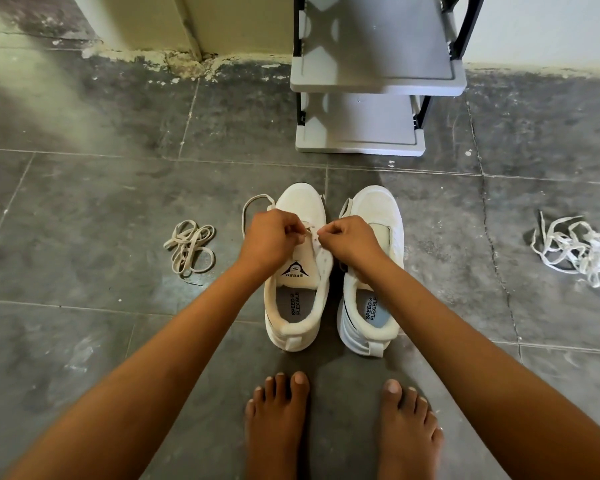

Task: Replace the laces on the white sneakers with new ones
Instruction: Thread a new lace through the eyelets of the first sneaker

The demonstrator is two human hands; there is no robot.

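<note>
White sneakers [300, 199] lengthwise, toes away

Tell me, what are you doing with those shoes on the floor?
A person is threading a lace into one white sneaker. The left hand and right hand each pinch the lace over its eyelets, and a loop trails past the toe. The other sneaker beside it has no lace. A coiled beige lace lies on the floor on one side, a tangle of white laces on the other.
</note>
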